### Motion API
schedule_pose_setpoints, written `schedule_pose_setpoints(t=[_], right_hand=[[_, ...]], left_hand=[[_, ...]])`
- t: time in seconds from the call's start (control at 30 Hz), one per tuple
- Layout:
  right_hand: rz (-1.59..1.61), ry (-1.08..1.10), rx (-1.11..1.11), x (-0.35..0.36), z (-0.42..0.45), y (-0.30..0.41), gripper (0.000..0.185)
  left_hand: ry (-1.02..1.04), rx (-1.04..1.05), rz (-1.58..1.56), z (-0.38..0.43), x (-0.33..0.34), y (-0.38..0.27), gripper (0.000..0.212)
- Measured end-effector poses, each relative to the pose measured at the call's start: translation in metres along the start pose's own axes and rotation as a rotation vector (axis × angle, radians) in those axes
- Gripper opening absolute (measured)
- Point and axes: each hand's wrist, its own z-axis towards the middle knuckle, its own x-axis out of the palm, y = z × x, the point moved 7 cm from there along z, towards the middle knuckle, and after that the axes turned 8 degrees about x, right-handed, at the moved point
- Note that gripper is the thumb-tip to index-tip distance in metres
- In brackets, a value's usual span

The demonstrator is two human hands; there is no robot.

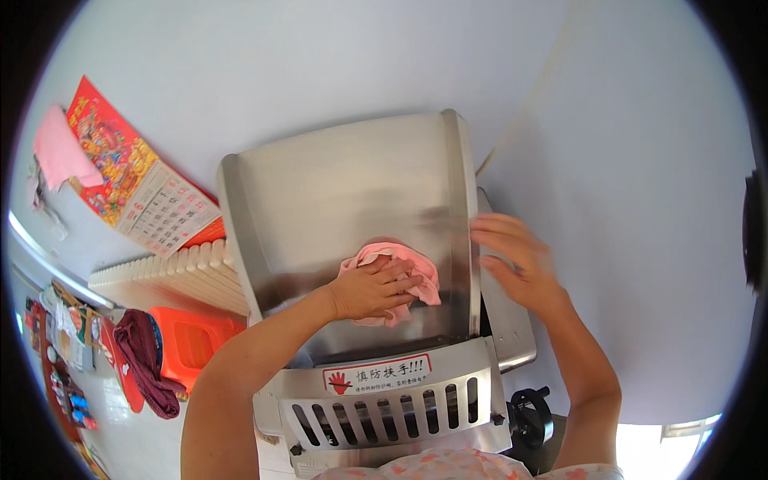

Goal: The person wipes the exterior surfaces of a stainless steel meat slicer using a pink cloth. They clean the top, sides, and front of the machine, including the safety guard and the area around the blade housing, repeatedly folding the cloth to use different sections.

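Note:
My left hand [375, 289] lies flat with its fingers spread on a crumpled pink cloth [423, 270], pressing it against the sloping stainless-steel feed tray [348, 174] of a machine. At the tray's right rim my right hand [513, 258] is raised, fingers apart and slightly blurred, holding nothing; whether its fingertips touch the rim cannot be told. Below the tray, nearer my body, sits a slotted steel guard [390, 414] with a warning sticker [378, 375] that shows a red hand.
A black handwheel [531, 418] sticks out at the machine's lower right. To the left are a cream radiator [174, 276], an orange plastic stool [195, 342] with dark red cloth [141, 354] beside it, and a wall calendar [138, 174]. A pale wall rises behind the machine.

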Motion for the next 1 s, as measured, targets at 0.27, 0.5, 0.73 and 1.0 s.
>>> schedule_pose_setpoints(t=[0.27, 0.5, 0.73, 1.0], right_hand=[[0.141, -0.361, 0.882, -0.089, -0.257, -0.025, 0.026], [0.183, -0.654, 1.13, -0.072, -0.394, 0.006, 0.026], [0.241, -0.753, 1.127, -0.072, -0.403, 0.009, 0.026], [0.226, -0.64, 1.154, -0.068, -0.4, 0.006, 0.027]], left_hand=[[-0.373, -0.819, 0.207, 0.067, -0.055, 0.199, 0.051], [-0.16, -0.676, 0.321, 0.104, -0.03, 0.13, 0.048], [0.279, 0.258, -0.224, 0.008, 0.025, -0.047, 0.053], [0.194, 0.403, -0.337, 0.075, 0.049, -0.076, 0.038]])
